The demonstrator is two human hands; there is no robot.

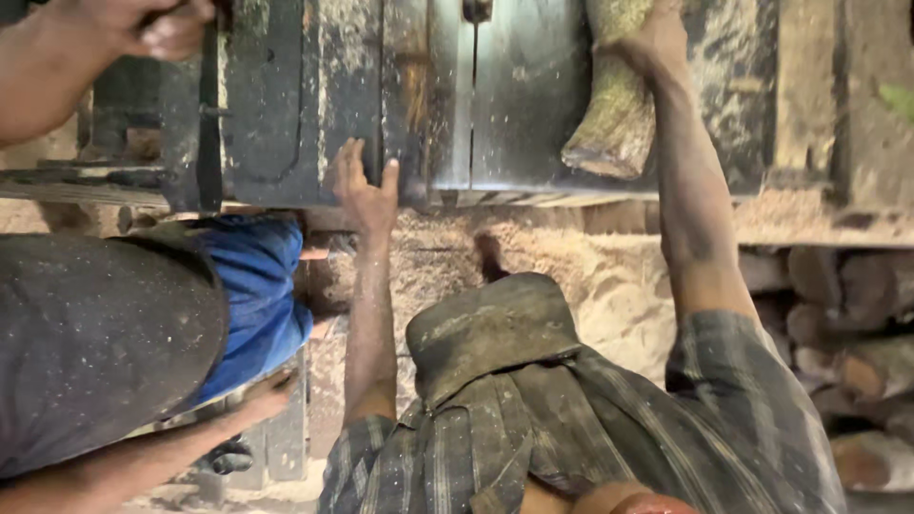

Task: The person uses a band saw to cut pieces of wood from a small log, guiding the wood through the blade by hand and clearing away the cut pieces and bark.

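While plaid sleeves (590,428) fill 6 o'clock, left hand (367,190) at centre rests on saw surface (533,86) edge, grip spread, holding nothing. Right hand (657,38) at 1 o'clock presses on log (614,114), grip unclear. Co-worker's hand (143,24) at 11 o'clock.

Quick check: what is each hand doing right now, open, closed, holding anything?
Left hand: open, fingers spread flat against the edge of the dusty grey metal saw table, holding nothing.
Right hand: on the rough greenish-brown log; grip cannot be told.
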